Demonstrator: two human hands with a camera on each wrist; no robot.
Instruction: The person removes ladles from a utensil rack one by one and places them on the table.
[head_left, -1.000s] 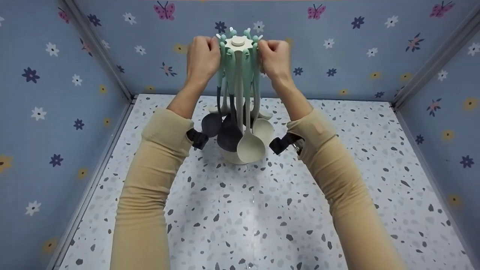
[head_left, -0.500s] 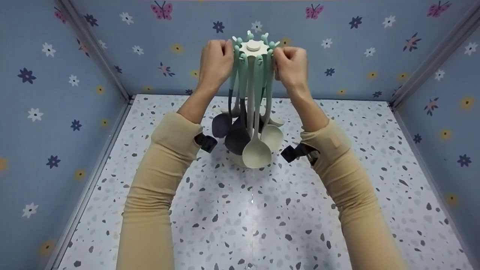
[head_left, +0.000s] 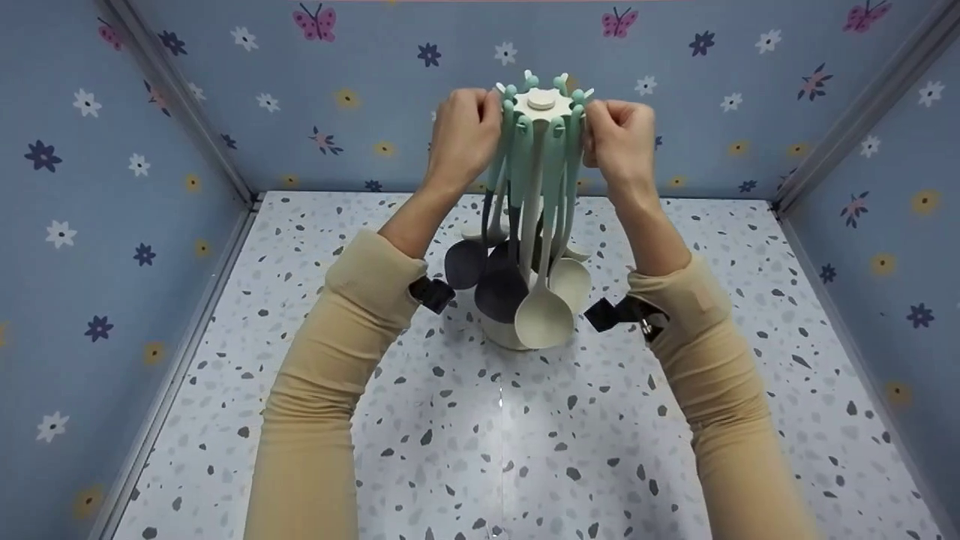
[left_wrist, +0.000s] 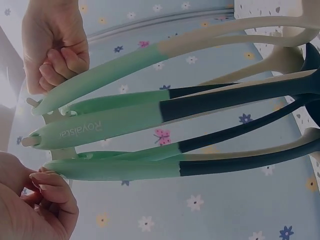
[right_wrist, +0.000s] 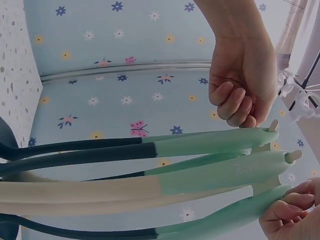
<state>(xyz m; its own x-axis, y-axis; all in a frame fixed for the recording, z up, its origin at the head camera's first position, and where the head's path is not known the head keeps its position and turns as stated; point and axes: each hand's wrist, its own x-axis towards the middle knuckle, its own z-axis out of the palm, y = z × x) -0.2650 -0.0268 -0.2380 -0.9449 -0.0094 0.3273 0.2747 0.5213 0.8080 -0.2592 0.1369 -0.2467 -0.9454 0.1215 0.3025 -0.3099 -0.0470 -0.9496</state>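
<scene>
A cream utensil rack point(head_left: 541, 103) with a round top stands upright between my hands in the head view. Several kitchen utensils with mint-green handles hang around it, among them a cream ladle point(head_left: 544, 321) in front and a dark grey one point(head_left: 501, 296) beside it. My left hand point(head_left: 466, 139) grips the rack's top edge on the left, fingers curled. On the right side my right hand point(head_left: 624, 142) holds the opposite edge the same way. In the left wrist view, the left fingertips pinch near a handle's end; exactly what they hold is partly hidden.
Below is a white speckled tabletop point(head_left: 450, 450). A blue flowered panel point(head_left: 375, 97) rises behind, with similar panels left and right. The rack's round base point(head_left: 510, 337) shows low behind the ladles; whether it touches the tabletop I cannot tell. A black wrist camera point(head_left: 433, 294) sits on each cuff.
Both hands and the rack have moved together to the right and a little nearer to me. The utensils have turned slightly with it; both grips look unchanged.
</scene>
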